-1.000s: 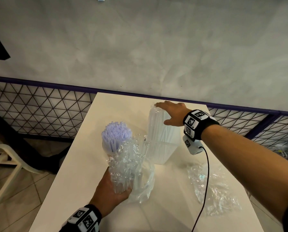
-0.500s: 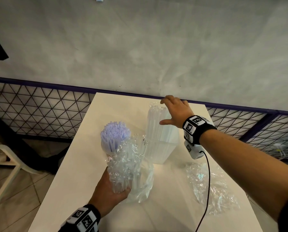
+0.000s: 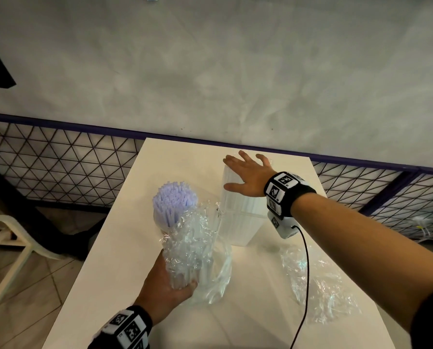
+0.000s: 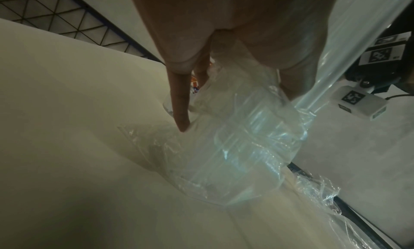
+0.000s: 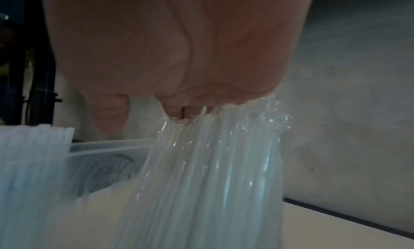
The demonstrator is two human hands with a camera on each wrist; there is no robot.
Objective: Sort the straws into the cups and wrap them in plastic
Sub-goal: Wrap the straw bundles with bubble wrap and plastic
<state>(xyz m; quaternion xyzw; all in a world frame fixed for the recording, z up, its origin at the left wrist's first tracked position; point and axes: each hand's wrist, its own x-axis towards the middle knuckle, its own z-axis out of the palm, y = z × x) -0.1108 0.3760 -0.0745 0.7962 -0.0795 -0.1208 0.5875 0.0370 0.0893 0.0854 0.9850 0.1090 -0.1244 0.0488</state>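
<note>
The left hand (image 3: 167, 280) grasps the lower part of a cup wrapped in clear plastic (image 3: 192, 250), which stands near the front of the white table (image 3: 114, 248); the fingers curl around it. The right hand (image 3: 248, 177) is released, its fingers straight and spread flat on top of the tall bundle of clear straws (image 3: 238, 210). In the right wrist view the palm touches only the straw tips.

To do this step well, I think the right hand should press lightly and evenly, so the straw ends become level without bending. After that it should close around a portion of them, not the whole bundle. The left hand should keep its cup upright, because the wrap is slippery.

The clear straws stand in a pale square container (image 3: 243, 230) behind the wrapped cup. Left of it, a cup full of lilac straws (image 3: 173, 202) stands without wrap. The wrapped cup seems to contain clear straws, but the crumpled film hides them. A loose sheet of plastic (image 3: 318, 285) lies on the table at the right
</note>
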